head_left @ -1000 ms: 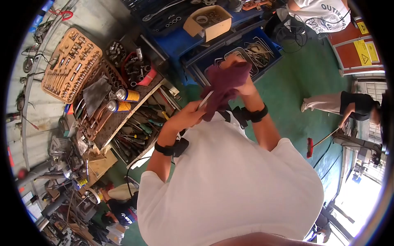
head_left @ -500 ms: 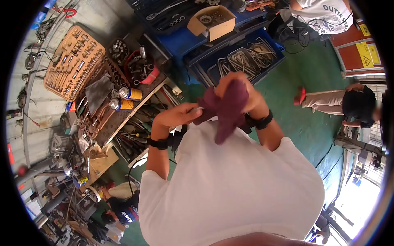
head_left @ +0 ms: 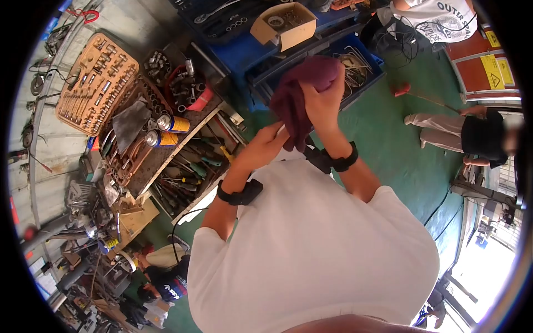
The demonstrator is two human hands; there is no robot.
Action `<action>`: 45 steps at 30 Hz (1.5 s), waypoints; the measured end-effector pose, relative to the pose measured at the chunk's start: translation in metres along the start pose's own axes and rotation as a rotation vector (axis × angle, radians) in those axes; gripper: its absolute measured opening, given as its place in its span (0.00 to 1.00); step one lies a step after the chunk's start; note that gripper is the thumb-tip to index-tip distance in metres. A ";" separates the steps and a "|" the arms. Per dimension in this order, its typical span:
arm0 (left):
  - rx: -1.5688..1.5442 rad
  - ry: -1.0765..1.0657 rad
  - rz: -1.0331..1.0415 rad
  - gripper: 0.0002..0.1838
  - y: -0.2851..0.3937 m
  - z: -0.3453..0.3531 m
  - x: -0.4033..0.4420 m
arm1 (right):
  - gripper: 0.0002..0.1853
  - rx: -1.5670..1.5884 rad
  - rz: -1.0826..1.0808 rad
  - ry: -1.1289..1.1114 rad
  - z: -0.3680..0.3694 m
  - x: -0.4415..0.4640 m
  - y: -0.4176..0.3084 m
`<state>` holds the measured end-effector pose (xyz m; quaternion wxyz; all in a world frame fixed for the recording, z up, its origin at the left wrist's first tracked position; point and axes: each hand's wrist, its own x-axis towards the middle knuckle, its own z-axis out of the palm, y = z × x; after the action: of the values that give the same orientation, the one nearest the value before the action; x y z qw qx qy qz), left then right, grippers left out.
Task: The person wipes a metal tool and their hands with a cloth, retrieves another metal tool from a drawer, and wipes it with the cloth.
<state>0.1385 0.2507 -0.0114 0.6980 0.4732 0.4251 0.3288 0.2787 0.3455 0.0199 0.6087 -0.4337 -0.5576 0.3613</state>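
A dark maroon cloth (head_left: pixel 294 91) is bunched in front of my chest, above the open blue drawer (head_left: pixel 363 91). My right hand (head_left: pixel 323 105) is closed around the cloth, with the thumb pressed over its folds. My left hand (head_left: pixel 265 145) is closed at the cloth's lower left edge. A thin pale edge shows between the left fingers and the cloth; most of it is hidden, so I cannot tell what it is. In the drawer lie several bent metal rods (head_left: pixel 352 66), partly covered by the cloth and my right hand.
A cardboard box (head_left: pixel 297 38) of small parts stands on the blue cabinet. To the left, a bench holds a socket set (head_left: pixel 95 83), a red bowl (head_left: pixel 202 100) of metal parts and spray cans (head_left: pixel 161 139). Other people (head_left: pixel 486 133) are at the right, upper right and lower left.
Both hands and the cloth have moved up, away from my chest. The cloth has gone from hanging down to bunched over the drawer. The person at right has shifted their legs and a long-handled red-ended tool.
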 end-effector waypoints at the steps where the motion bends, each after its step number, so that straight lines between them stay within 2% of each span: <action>1: 0.177 0.147 0.095 0.13 -0.007 0.003 0.003 | 0.21 -0.137 -0.039 0.050 0.001 0.000 0.000; 2: 0.354 0.293 0.191 0.16 -0.011 0.004 0.004 | 0.21 -0.138 -0.036 0.052 0.000 0.002 -0.001; 3: 0.353 0.291 0.187 0.16 -0.011 0.004 0.005 | 0.21 -0.226 -0.018 -0.005 -0.001 0.003 -0.003; 5: 0.557 0.404 0.122 0.17 -0.010 0.005 0.001 | 0.21 -0.319 0.018 -0.059 -0.005 0.003 -0.001; 7: 0.638 0.415 0.042 0.18 -0.013 0.002 0.000 | 0.21 -0.468 0.001 -0.199 -0.011 0.006 0.007; 9: 0.716 0.421 -0.050 0.20 -0.021 0.002 -0.001 | 0.20 -0.595 -0.005 -0.226 -0.016 0.010 0.016; 11: 0.694 0.381 0.071 0.21 -0.028 0.003 0.000 | 0.19 -0.775 -0.098 -0.245 -0.022 0.017 0.024; 12: 0.693 0.382 0.060 0.21 -0.029 0.003 0.001 | 0.19 -0.772 -0.089 -0.251 -0.023 0.021 0.024; 14: 0.847 0.575 0.465 0.24 -0.029 0.004 0.005 | 0.22 -0.803 -0.130 -0.218 -0.026 0.030 0.018; 16: 0.869 0.554 0.509 0.25 -0.014 0.004 0.006 | 0.23 -0.725 -0.145 -0.185 -0.028 0.033 0.015; 18: 0.891 0.541 0.555 0.26 -0.005 0.004 0.011 | 0.21 -0.389 -0.031 -0.146 -0.029 0.034 0.020; 19: 1.002 0.564 0.498 0.26 -0.004 0.002 0.016 | 0.21 -0.391 -0.024 -0.144 -0.029 0.031 0.023; 21: 1.113 0.578 0.433 0.26 -0.007 -0.006 0.024 | 0.23 0.352 0.406 -0.181 -0.029 0.024 0.030; 22: 1.067 0.610 0.340 0.26 -0.011 -0.012 0.027 | 0.23 0.349 0.416 -0.172 -0.032 0.021 0.030; 23: 1.020 0.640 0.249 0.26 -0.014 -0.016 0.028 | 0.27 0.509 0.485 -0.271 -0.036 0.017 0.028; 25: 0.903 0.610 0.202 0.26 -0.016 -0.020 0.026 | 0.33 0.733 0.609 -0.423 -0.046 0.014 0.024; 26: 0.793 0.595 0.159 0.25 -0.015 -0.019 0.024 | 0.33 0.734 0.621 -0.407 -0.052 0.010 0.027; 28: 0.705 0.552 0.147 0.25 -0.010 -0.017 0.023 | 0.30 1.012 0.628 -0.478 -0.059 0.004 0.036; 31: 0.533 0.505 0.131 0.23 -0.006 -0.008 0.024 | 0.29 1.073 0.617 -0.476 -0.067 -0.010 0.051; 35: 0.299 0.460 0.106 0.20 -0.007 0.000 0.027 | 0.23 0.953 0.613 -0.530 -0.064 -0.013 0.062; 37: 0.239 0.446 0.110 0.20 -0.009 0.002 0.027 | 0.15 0.373 0.190 -0.510 -0.056 -0.014 0.058; 38: 0.265 0.459 0.142 0.20 -0.012 0.003 0.027 | 0.15 0.372 0.186 -0.507 -0.059 -0.013 0.055; 40: 0.295 0.474 0.183 0.19 -0.017 0.005 0.030 | 0.11 0.020 0.169 -0.555 -0.066 -0.010 0.050; 42: 0.249 0.487 0.283 0.20 -0.022 0.010 0.030 | 0.12 0.054 0.167 -0.571 -0.065 -0.010 0.047; 45: 0.408 0.458 0.191 0.21 -0.029 0.011 0.022 | 0.12 0.167 0.176 -0.570 -0.067 -0.016 0.051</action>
<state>0.1597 0.2553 -0.0428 0.4408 0.5550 0.5820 0.3986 0.3453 0.3409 -0.0339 0.4276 -0.3098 -0.6345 0.5644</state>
